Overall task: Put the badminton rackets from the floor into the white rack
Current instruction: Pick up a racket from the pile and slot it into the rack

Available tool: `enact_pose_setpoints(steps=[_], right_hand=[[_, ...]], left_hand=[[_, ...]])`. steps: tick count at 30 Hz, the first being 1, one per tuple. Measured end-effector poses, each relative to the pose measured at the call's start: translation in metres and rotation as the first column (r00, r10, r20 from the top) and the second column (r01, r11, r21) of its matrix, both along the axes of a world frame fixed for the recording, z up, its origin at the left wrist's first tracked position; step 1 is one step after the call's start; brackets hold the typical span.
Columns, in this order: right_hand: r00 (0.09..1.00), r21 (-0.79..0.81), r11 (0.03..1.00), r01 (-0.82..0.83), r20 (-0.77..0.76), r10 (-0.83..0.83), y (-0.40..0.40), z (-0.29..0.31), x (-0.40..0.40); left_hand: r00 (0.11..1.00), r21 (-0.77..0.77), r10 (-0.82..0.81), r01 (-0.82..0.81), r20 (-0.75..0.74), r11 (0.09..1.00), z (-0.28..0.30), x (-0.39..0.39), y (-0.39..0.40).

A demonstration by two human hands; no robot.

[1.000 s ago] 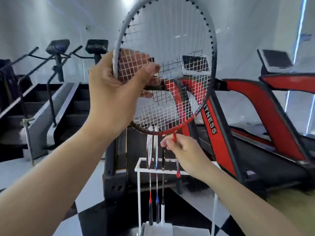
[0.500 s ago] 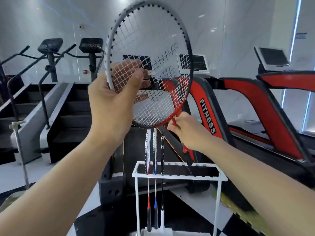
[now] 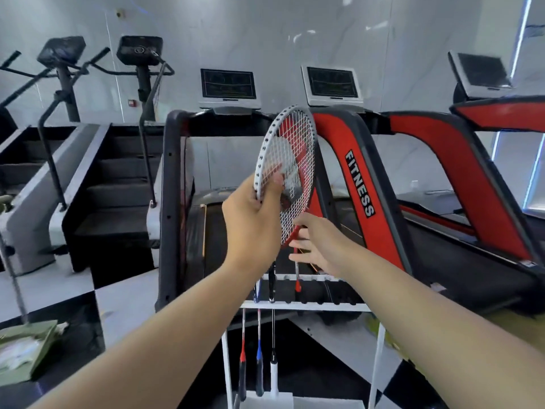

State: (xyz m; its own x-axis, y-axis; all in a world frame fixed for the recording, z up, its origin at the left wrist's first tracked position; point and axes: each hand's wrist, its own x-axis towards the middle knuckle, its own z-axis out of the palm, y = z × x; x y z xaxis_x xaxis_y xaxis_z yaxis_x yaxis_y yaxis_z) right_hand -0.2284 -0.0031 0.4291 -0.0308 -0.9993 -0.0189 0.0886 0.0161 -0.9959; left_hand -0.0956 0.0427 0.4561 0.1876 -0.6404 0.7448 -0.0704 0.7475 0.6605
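Note:
A white-and-red badminton racket [image 3: 287, 163] is held upright over the white rack [image 3: 303, 306], its shaft running down between the rack's top rails. My left hand [image 3: 250, 222] grips the left rim of its head. My right hand [image 3: 314, 246] is at the throat, fingers spread around the shaft. Three rackets hang in the rack's left slots, with a red-and-black grip [image 3: 242, 373], a blue-and-black grip [image 3: 259, 370] and a white grip [image 3: 274, 376]. Their heads are hidden behind my left hand.
Red-and-black treadmills [image 3: 362, 184] stand right behind the rack, with stair climbers [image 3: 97, 178] to the left. The floor is black-and-white checkered. A green object [image 3: 23, 352] lies on the floor at lower left. The rack's right slots are free.
The racket has come down from in front of my face and turned edge-on, its shaft now entering the rack. My right hand has loosened from a pinch to spread fingers.

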Motion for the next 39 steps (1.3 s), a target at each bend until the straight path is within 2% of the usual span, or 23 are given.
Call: enact_pose_setpoints(steps=[3, 7, 11, 14, 17, 23, 24, 29, 34, 39], right_hand=[[0.993, 0.012, 0.995, -0.099, 0.063, 0.098, -0.015, -0.015, -0.005], [0.976, -0.02, 0.981, -0.191, 0.107, 0.192, -0.027, -0.037, -0.011], [0.97, -0.009, 0.973, -0.231, 0.073, 0.231, -0.04, -0.055, -0.015], [0.971, 0.054, 0.97, -0.237, 0.056, 0.234, -0.047, -0.064, -0.019], [0.969, 0.132, 0.962, -0.241, -0.03, 0.247, -0.057, -0.074, -0.024], [0.922, 0.192, 0.973, -0.126, -0.338, 0.186, -0.074, -0.092, -0.026], [0.928, 0.191, 0.976, -0.102, -0.334, 0.163, -0.076, -0.095, -0.026], [0.985, 0.168, 0.978, -0.122, -0.104, 0.14, -0.087, -0.112, -0.018], [0.992, 0.138, 0.989, -0.052, -0.108, 0.068, -0.095, -0.124, -0.017], [0.995, 0.131, 0.991, -0.007, -0.098, 0.02, -0.094, -0.132, -0.018]], left_hand=[[0.995, 0.094, -0.005, -0.005, 0.101, 0.996, -0.014, -0.008, -0.023], [0.972, 0.237, -0.115, 0.065, 0.205, 0.969, -0.024, -0.01, -0.043], [0.887, 0.391, -0.108, -0.086, 0.449, 0.916, -0.034, -0.017, -0.06], [0.851, 0.483, -0.177, -0.1, 0.494, 0.87, -0.033, -0.023, -0.07], [0.805, 0.478, -0.193, -0.125, 0.561, 0.869, -0.037, -0.025, -0.077], [0.741, 0.472, -0.18, -0.204, 0.647, 0.858, -0.066, -0.025, -0.094], [0.73, 0.459, -0.175, -0.209, 0.661, 0.864, -0.073, -0.026, -0.097], [0.727, 0.391, -0.117, -0.221, 0.677, 0.893, -0.101, -0.031, -0.106], [0.744, 0.382, -0.125, -0.186, 0.657, 0.905, -0.114, -0.034, -0.115], [0.715, 0.438, -0.164, -0.216, 0.68, 0.873, -0.127, -0.034, -0.121]])
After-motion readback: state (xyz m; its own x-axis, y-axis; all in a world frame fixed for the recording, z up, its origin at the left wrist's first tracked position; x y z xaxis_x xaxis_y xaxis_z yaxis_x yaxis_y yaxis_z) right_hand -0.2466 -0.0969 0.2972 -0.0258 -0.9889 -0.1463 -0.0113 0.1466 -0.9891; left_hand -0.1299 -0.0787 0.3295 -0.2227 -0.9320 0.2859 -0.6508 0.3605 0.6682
